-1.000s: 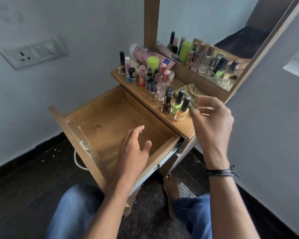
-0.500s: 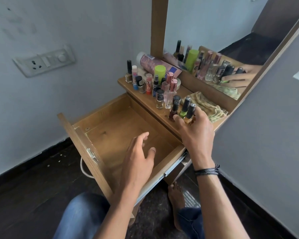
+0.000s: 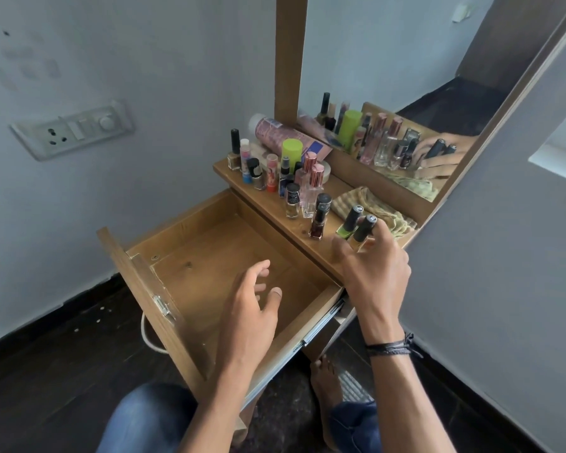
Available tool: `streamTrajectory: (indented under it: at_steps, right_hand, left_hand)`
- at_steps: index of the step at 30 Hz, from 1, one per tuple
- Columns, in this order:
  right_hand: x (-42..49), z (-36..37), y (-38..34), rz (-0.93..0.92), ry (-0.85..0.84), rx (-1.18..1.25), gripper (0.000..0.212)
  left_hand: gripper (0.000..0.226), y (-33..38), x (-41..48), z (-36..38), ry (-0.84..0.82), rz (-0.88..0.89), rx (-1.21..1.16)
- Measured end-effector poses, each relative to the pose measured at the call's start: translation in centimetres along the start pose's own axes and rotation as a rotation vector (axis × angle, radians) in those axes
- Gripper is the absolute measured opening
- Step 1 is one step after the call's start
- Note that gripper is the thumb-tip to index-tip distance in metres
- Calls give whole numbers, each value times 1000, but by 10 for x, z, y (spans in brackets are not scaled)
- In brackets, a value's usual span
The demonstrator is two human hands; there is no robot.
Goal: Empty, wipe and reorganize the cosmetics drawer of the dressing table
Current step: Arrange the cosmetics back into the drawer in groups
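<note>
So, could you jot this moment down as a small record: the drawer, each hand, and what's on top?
drawer: pulled out, bare wooden bottom showing
left hand: open, fingers spread above the drawer
right hand: grips two nail polish bottles at the tabletop's right end
tabletop: holds many small bottles, with a cloth behind the right hand
mirror: reflects bottles and the right hand

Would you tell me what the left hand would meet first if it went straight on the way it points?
Probably the front edge of the tabletop above the drawer; nothing lies between it and the left hand. Depth is unclear.
</note>
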State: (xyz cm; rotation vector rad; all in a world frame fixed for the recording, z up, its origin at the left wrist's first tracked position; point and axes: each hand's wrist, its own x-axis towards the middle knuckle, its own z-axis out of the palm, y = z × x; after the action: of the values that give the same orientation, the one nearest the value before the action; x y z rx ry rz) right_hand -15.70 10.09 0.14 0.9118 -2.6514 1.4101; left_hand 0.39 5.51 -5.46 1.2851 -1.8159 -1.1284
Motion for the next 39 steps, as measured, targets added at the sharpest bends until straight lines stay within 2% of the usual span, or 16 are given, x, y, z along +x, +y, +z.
streamTrajectory:
  at_steps: [5, 9, 14, 22, 31, 39]
  right_hand:
    - [-5, -12, -12, -54, 56, -8, 34]
    - [-23, -9, -30, -132, 26, 14, 36]
    - [-60, 28, -44, -260, -141, 12, 33]
    - [-90, 84, -52, -234, -402, -128, 35]
    - [-86, 159, -68, -195, -623, -197, 35]
    - [-86, 220, -85, -312, -619, -211, 33]
  left_hand:
    - [32, 8, 1, -11, 30, 24, -74]
    - [27, 13, 5, -42, 110, 79, -68]
    - [29, -11, 17, -89, 317, 40, 18]
    - [52, -43, 32, -122, 403, -82, 106]
    - [65, -49, 40, -139, 418, -268, -136]
    - [69, -50, 43, -140, 425, -304, -246]
